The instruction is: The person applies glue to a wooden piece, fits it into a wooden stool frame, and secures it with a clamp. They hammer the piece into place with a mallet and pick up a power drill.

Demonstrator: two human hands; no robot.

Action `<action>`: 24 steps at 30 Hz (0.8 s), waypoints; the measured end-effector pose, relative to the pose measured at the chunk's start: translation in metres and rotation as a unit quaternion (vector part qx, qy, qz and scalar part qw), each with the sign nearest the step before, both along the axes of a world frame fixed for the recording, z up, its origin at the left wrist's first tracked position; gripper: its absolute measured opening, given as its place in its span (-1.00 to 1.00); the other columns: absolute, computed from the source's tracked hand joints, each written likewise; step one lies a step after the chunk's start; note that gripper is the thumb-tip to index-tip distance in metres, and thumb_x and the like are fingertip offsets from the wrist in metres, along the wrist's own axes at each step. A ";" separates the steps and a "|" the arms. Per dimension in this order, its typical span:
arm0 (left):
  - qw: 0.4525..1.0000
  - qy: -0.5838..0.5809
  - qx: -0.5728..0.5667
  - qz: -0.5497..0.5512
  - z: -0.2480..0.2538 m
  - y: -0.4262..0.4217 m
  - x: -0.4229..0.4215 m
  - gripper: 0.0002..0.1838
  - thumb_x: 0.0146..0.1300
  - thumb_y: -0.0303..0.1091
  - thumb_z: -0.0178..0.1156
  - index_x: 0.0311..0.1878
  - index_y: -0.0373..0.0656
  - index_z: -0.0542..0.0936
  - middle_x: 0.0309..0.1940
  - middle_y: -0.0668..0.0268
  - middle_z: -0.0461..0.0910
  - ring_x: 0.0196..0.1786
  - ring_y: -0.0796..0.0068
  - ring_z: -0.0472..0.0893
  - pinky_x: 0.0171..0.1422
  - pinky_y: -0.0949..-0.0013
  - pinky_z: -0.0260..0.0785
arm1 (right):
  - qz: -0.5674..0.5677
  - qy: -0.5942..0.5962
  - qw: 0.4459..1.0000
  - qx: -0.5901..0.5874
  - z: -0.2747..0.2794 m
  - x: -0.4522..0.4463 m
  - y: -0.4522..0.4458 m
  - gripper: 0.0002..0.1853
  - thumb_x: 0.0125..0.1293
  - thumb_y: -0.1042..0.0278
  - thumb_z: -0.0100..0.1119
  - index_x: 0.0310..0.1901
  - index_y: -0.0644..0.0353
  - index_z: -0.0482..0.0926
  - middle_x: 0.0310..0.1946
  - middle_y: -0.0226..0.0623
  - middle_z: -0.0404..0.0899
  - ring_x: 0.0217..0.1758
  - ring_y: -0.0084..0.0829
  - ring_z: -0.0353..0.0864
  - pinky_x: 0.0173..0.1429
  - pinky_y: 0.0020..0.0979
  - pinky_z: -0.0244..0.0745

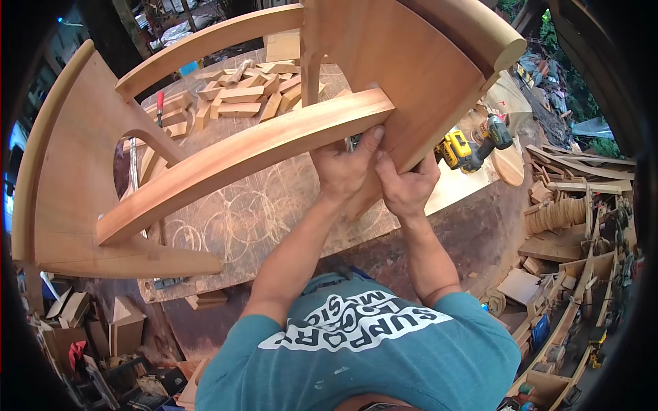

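A large wooden furniture frame (226, 157) stands tilted over the workbench, with two broad side panels joined by curved rails. My left hand (343, 164) is closed under the right end of the front rail (274, 140), its thumb against the joint; its fingers are partly hidden. Around the lower edge of the right side panel (418, 82) my right hand (409, 183) is closed, thumb on the near face and fingers behind. The left side panel (72, 157) is out of reach of both hands.
Cut wooden blocks (250, 89) are piled on the workbench (253, 226). A red-handled tool (160, 106) lies left of them. Yellow-and-black power drills (462, 151) sit at the right. Wood strips (576, 168), a rope coil (558, 216) and cluttered shelves (582, 301) stand further right.
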State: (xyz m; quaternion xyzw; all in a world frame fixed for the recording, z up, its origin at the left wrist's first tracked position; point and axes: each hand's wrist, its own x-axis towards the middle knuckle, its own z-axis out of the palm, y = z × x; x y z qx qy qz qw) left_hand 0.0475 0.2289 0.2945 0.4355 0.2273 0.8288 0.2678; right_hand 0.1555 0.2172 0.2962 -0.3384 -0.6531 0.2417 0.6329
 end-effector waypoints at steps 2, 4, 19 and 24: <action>1.000 -0.006 -0.004 0.001 -0.003 0.000 0.001 -0.60 0.17 -0.51 0.44 0.07 -0.31 0.60 -0.01 0.24 0.65 0.09 0.44 0.58 0.23 0.32 0.40 | -0.004 -0.008 1.000 0.007 0.000 0.000 0.000 -0.52 0.12 0.54 0.27 0.12 0.39 0.49 -0.05 -0.12 0.58 -0.03 -0.26 0.65 0.05 -0.29 0.54; 1.000 -0.002 -0.006 0.003 -0.004 -0.001 0.001 -0.60 0.17 -0.51 0.44 0.07 -0.31 0.60 -0.01 0.24 0.65 0.10 0.44 0.59 0.25 0.32 0.40 | 0.005 -0.006 1.000 0.015 0.000 0.000 0.001 -0.51 0.11 0.54 0.27 0.13 0.40 0.48 -0.04 -0.11 0.58 -0.03 -0.26 0.66 0.05 -0.29 0.54; 0.980 0.100 -0.142 0.094 -0.023 -0.050 -0.022 -0.63 0.14 -0.41 0.41 0.02 -0.28 0.61 -0.10 0.13 0.67 -0.01 0.29 0.65 0.10 0.28 0.51 | -0.009 0.063 0.998 -0.017 -0.027 -0.006 -0.009 -0.49 0.24 0.53 0.31 0.21 0.39 0.38 0.11 -0.13 0.51 0.11 -0.35 0.53 0.20 -0.28 0.48; 0.931 0.252 -0.097 0.244 -0.037 -0.131 -0.087 -0.71 0.10 -0.59 0.37 -0.06 -0.28 0.65 -0.21 0.15 0.69 -0.20 0.34 0.69 -0.11 0.34 0.55 | -0.055 0.043 0.971 0.228 -0.039 -0.005 -0.039 -0.34 0.24 0.55 0.21 0.36 0.34 0.20 0.18 -0.06 0.37 0.15 -0.22 0.45 0.28 -0.21 0.39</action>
